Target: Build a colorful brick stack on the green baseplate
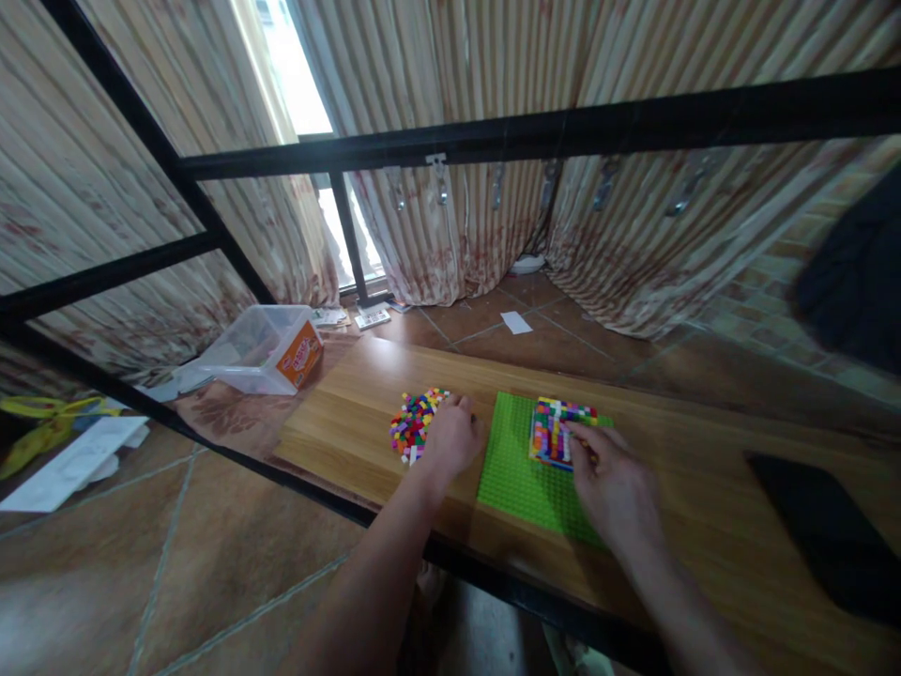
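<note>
left hand: rests palm down on the near edge of the loose brick pile, fingers curled over it; whether it has pinched a brick cannot be told.
right hand: fingertips pressed together at the near edge of the brick block, seemingly on one small brick, though the piece itself is hidden.
brick block: a multicoloured slab sitting at the far right of the green baseplate.
risk, pile: the left hand's weight on the heap could scatter small bricks across the table, and some could roll off its near edge to the floor.
risk, plate: a hard push by the right hand could slide the unheld baseplate or seat a brick crooked.
table: pale wood grain, with a dark flat object at the right.
room: tiled floor, striped curtains, a clear plastic box, a black frame.
</note>
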A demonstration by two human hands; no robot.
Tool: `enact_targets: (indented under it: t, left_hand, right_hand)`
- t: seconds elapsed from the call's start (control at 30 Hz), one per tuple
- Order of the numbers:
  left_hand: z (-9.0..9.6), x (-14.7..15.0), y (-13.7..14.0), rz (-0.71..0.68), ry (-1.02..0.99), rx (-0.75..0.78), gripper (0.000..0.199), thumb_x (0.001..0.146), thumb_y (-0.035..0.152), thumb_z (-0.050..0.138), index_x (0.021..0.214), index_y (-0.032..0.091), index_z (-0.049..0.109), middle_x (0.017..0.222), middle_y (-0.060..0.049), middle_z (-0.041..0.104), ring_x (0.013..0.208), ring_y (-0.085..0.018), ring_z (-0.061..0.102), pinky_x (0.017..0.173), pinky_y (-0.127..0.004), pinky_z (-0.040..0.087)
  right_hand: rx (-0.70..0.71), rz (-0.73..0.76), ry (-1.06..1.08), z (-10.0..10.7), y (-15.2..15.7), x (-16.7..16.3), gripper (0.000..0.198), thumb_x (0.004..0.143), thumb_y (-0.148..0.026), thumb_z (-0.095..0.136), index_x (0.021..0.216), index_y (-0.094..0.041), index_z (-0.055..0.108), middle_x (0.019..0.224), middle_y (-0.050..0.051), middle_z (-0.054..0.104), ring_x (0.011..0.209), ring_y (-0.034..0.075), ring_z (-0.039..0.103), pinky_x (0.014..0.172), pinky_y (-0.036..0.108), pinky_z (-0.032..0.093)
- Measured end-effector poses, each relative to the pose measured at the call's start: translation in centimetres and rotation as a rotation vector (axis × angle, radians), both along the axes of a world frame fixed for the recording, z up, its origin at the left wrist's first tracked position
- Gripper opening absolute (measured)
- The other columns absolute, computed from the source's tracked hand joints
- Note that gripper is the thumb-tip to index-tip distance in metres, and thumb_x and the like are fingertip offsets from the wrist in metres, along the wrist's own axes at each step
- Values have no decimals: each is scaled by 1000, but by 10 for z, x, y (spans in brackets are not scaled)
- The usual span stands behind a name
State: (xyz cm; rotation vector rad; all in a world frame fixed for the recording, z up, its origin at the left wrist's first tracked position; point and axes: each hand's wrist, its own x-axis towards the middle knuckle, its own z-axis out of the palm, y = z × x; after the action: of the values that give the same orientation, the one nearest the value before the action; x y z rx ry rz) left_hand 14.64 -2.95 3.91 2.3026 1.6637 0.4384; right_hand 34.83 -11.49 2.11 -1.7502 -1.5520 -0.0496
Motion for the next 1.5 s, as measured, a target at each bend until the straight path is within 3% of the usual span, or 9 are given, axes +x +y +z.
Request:
enact_targets:
  t: [0.13, 0.33, 0.77, 0.8, 0.9, 0.97, 1.03, 1.2, 1.5]
  left_hand:
    - [-5, 6, -2, -42, 70, -30, 31, 89, 31, 60, 111, 10, 64, 113, -15, 65, 109, -26, 61, 99, -38, 48]
    - [-9, 7, -2, -84, 74, -53, 25, 90, 11, 47, 103, 10, 68, 105, -15, 65, 97, -23, 64, 92, -35, 51]
    - [-2, -2, 9, 57, -248, -87, 24, 81, 5, 54, 89, 14, 74, 87, -8, 71, 82, -17, 65, 81, -29, 51]
    - [1, -2, 10, 85, -363, -124, 21, 82, 8, 56, 91, 14, 74, 83, -6, 71, 77, -16, 64, 77, -28, 51]
    - [12, 1, 7, 181, -1032, -413, 15, 79, 15, 66, 92, 12, 73, 76, -1, 69, 66, -10, 59, 68, -23, 49]
    - [20, 7, -1, 153, -1413, -658, 13, 76, 15, 70, 88, 12, 73, 77, -1, 68, 65, -7, 57, 67, -20, 48]
    - [26, 17, -12, 102, -1615, -878, 11, 75, 12, 71, 86, 11, 72, 78, -1, 68, 65, -5, 57, 66, -16, 47]
    - [31, 45, -32, 81, -1755, -1182, 8, 82, 7, 62, 83, 10, 69, 76, -1, 65, 66, -4, 58, 68, -15, 48]
    - [30, 63, -39, 67, -1738, -1244, 10, 85, 6, 60, 81, 9, 69, 72, -2, 64, 64, -6, 58, 65, -16, 49]
  right_hand:
    - [40, 27, 96, 8, 1, 1, 29, 94, -35, 48, 98, -21, 74, 98, 7, 72, 82, 21, 68, 76, 36, 53]
    - [79, 66, 135, 13, -1, 2, 28, 94, -37, 50, 97, -22, 73, 97, 7, 72, 85, 21, 68, 79, 36, 54]
    - [120, 102, 172, 22, -4, -2, 27, 93, -37, 52, 95, -22, 74, 95, 7, 72, 84, 21, 68, 81, 36, 55]
    - [125, 105, 191, 23, -4, -3, 27, 93, -37, 53, 95, -22, 75, 95, 7, 72, 84, 20, 68, 80, 37, 55]
    - [120, 128, 275, 25, -2, -10, 25, 92, -36, 54, 93, -22, 75, 96, 7, 73, 86, 21, 69, 81, 37, 55]
    - [105, 148, 334, 27, -1, -15, 24, 91, -37, 56, 93, -23, 75, 98, 7, 73, 89, 21, 69, 82, 38, 56]
    - [87, 180, 387, 29, -1, -21, 23, 91, -37, 56, 97, -24, 75, 101, 7, 74, 92, 22, 69, 82, 38, 56]
    - [59, 287, 417, 36, -1, -23, 27, 93, -33, 56, 114, -25, 71, 112, 8, 71, 102, 22, 67, 89, 40, 55]
    - [92, 242, 323, 38, -10, -4, 21, 94, -31, 56, 103, -27, 75, 106, 6, 71, 99, 20, 68, 90, 38, 55]
